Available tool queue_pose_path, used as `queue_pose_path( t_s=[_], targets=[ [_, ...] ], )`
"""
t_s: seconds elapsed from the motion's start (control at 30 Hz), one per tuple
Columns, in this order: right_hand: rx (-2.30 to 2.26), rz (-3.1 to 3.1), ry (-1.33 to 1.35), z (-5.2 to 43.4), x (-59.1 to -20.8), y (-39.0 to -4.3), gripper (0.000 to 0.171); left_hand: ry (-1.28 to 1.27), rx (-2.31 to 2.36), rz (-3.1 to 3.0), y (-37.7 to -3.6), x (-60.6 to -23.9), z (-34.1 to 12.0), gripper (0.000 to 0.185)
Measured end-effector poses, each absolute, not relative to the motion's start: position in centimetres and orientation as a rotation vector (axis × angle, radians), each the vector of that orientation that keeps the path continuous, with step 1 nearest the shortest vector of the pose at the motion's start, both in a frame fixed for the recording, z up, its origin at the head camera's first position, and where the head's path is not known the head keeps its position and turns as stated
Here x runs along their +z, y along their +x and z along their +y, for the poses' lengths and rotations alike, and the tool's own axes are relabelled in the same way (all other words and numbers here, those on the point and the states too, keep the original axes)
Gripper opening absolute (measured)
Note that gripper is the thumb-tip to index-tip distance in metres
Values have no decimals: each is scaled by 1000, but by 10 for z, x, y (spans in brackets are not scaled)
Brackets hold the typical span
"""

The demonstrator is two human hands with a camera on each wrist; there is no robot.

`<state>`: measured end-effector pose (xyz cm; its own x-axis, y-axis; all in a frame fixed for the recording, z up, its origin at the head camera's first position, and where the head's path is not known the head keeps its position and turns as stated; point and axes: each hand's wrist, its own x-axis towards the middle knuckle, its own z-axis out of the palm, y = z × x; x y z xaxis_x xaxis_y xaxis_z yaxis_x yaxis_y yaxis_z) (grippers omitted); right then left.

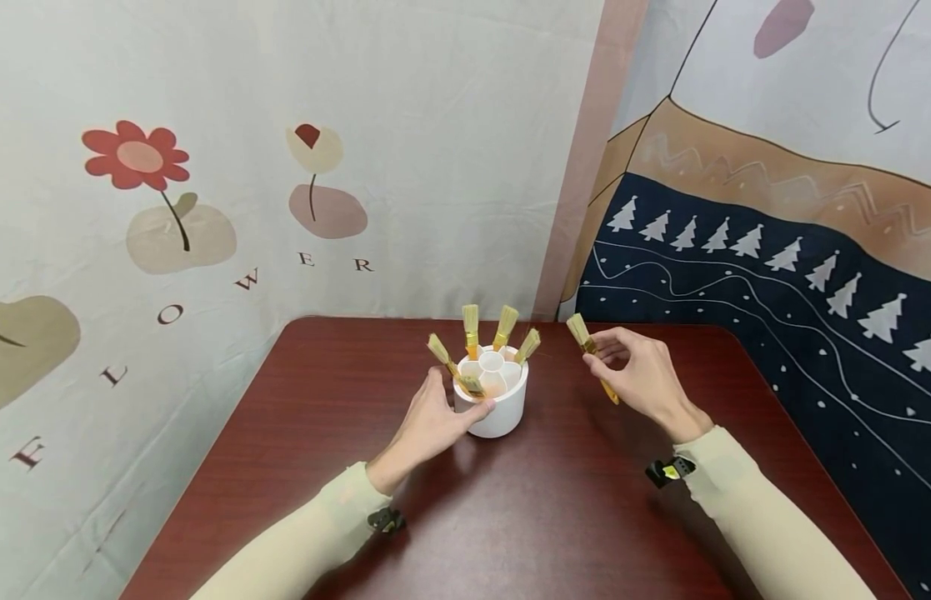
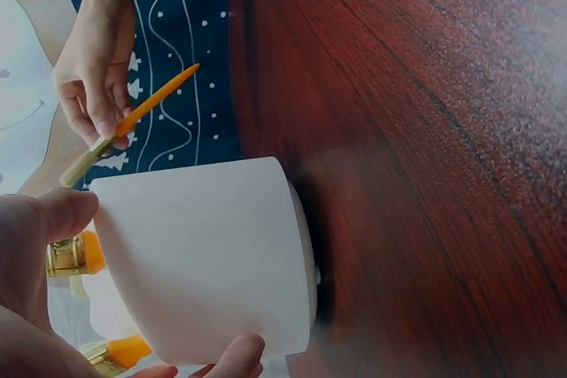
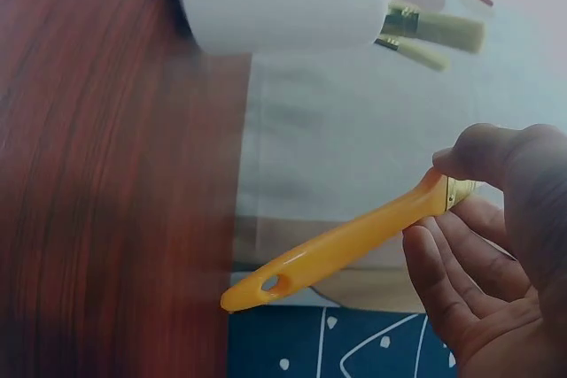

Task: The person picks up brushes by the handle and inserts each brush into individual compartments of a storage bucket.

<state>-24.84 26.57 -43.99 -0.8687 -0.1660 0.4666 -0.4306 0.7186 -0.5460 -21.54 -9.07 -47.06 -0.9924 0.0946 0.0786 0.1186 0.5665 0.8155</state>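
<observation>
A round white brush holder point(image 1: 503, 408) with petal-shaped compartments stands on the table. My left hand point(image 1: 432, 414) grips it from the left side, thumb at the front rim. Several paintbrushes with yellow handles and pale bristles stand in its outer compartments, bristles up; one paintbrush point(image 1: 472, 329) is at the back, another paintbrush point(image 1: 528, 343) leans right. To the right, my right hand point(image 1: 639, 372) pinches a flat paintbrush point(image 3: 345, 241) near its metal band, between thumb and fingers. Its bristles point up and its handle slants down, with a hole near the end.
The dark red wooden table point(image 1: 330, 358) runs back to a pale cloth point(image 1: 450, 167) printed with flowers and letters. On the right hangs a dark blue cloth point(image 1: 683, 275) with white trees. Both sleeves carry a small black device at the wrist.
</observation>
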Motion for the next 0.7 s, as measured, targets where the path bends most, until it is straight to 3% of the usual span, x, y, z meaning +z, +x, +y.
queue_pose_path(
  t_s=[0.7],
  targets=[
    [1048, -2427, 545, 240, -425, -226, 33, -181, -1453, -2751, -216, -474, -92, 76]
  ],
)
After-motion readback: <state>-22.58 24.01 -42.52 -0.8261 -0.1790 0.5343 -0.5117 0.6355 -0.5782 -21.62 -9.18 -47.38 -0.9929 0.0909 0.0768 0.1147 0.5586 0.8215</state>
